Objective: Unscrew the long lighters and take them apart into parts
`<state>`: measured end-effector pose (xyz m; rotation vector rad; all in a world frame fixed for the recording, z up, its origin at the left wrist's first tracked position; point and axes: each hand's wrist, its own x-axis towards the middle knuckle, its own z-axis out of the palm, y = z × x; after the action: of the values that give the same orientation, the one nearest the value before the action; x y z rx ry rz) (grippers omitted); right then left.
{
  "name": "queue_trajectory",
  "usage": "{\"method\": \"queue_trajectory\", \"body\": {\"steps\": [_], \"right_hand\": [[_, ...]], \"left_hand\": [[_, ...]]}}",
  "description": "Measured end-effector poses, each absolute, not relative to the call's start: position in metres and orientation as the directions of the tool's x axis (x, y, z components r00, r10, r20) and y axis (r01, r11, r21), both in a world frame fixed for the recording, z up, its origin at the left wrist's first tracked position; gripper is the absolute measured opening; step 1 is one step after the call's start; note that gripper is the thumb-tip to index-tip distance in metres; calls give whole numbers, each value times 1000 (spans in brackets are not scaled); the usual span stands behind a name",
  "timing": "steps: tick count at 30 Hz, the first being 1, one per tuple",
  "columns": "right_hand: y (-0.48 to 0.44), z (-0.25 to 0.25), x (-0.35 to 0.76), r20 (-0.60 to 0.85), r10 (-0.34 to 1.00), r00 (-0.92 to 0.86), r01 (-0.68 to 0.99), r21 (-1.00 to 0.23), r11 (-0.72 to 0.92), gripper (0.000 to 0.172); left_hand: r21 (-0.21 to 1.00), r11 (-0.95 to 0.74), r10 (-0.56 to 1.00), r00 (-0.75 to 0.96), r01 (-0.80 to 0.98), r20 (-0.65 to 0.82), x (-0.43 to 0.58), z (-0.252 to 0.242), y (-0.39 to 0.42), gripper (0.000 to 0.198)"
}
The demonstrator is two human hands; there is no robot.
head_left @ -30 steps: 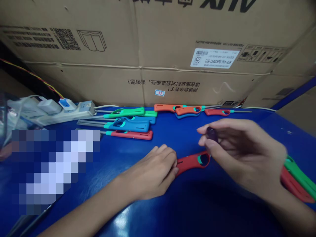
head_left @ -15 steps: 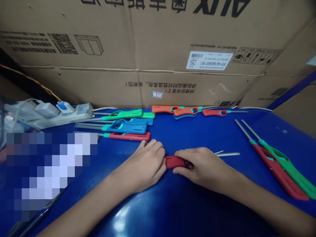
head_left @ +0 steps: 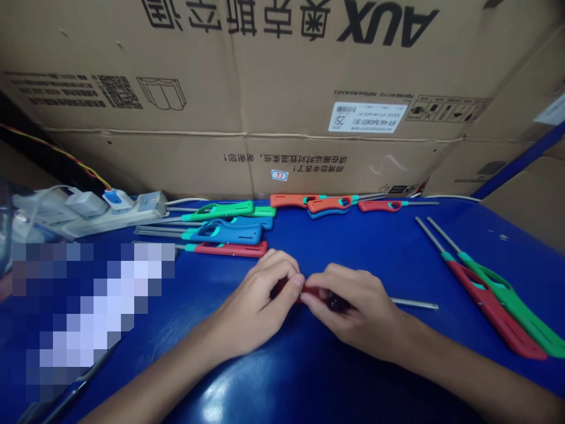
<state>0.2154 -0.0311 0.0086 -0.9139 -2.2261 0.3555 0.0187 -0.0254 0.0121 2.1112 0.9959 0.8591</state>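
Since a second ago the right hand (head_left: 353,303) has dropped, and its fingers (head_left: 324,281) and those of the left hand (head_left: 265,294) now pinch the red lighter (head_left: 309,291) at the near centre of the surface (head_left: 375,247), a small dark piece (head_left: 334,303) pressed on, not visibly seated.

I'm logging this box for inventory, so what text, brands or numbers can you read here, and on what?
"AUX", upside down, large black print: cardboard box.
"25": white label on the box; its other print is too small.
"37": small sticker on the box.
Chinese lines and fine print at left: too blurred to read.
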Motion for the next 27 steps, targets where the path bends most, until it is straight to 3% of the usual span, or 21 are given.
{"method": "queue_trajectory", "body": {"steps": [6,11,14,16,17,20,22,25,27], "right_hand": [[-33,9,214,564,641,-521,395,-506,767,4],[-32,11,212,549,640,-538,403,-499,767,12],[-33,24,220,518,640,-568,425,-481,767,12],[-31,39,239,474,679,-560,522,-435,734,11],[-27,47,255,443,717,-538,594,-404,695,11],[-8,64,322,306,916,-260,891,-289,350,14],[9,67,375,249,964,93,987,-152,-56,11],[28,59,447,282,917,282,959,-95,-266,7],[33,50,486,295,887,355,934,-75,-348,18]], "left_hand": [[751,-517,822,484,411,300,24,6,-31,21],[747,-531,816,479,400,324,25,2,-32,21],[655,-584,801,469,479,372,26,2,-33,15],[551,-616,786,488,563,380,25,1,-33,6],[500,-626,779,510,598,366,24,-1,-32,10],[408,-638,768,577,653,278,23,-5,-31,30],[397,-637,765,607,661,217,22,-7,-30,30],[398,-641,756,630,656,178,22,-6,-29,22],[396,-649,748,639,650,178,22,-4,-29,20]]}}
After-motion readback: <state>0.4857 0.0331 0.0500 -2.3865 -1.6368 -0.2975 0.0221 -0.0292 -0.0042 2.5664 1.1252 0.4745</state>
